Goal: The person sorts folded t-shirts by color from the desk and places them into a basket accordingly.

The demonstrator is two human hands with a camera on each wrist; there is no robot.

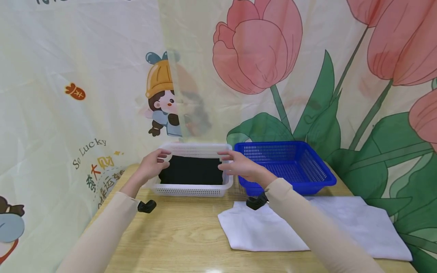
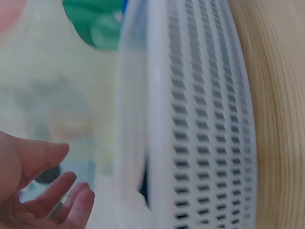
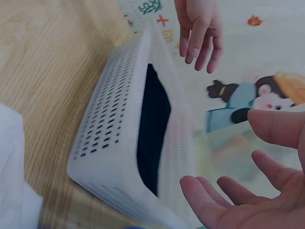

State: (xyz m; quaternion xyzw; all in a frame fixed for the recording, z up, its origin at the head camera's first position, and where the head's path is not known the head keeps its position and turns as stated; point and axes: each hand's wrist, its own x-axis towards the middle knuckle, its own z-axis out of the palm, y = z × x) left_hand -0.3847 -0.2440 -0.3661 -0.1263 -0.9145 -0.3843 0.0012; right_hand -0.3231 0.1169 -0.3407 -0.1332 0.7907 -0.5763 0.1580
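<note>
From the head view, looking down, we see the left hand (image 1: 153,163) over the left end of a white basket (image 1: 189,190), black cloth (image 1: 191,170) lying inside, and the right hand (image 1: 244,167) over its right end. That view makes both hands seem to meet the rim; the wrist views show us they are clear of it. The right wrist view shows both hands, each with its fingers apart, a little bent and holding nothing. The left wrist view gives us the basket's slotted wall close up and only a dark sliver of the cloth.

The white basket sits near the table's far left corner, mouth upward, its long axis running left to right along the far edge. The cloth inside lies flat, its long side the same way.

Next to it, by the far right corner, stands a blue basket (image 1: 269,152). Nearer us, a white cloth (image 1: 259,236) stretches to the right edge.

The table (image 1: 181,227) is pale wood. Behind it hangs a curtain (image 1: 112,45) printed with cartoon figures at left and pink tulips at right.
</note>
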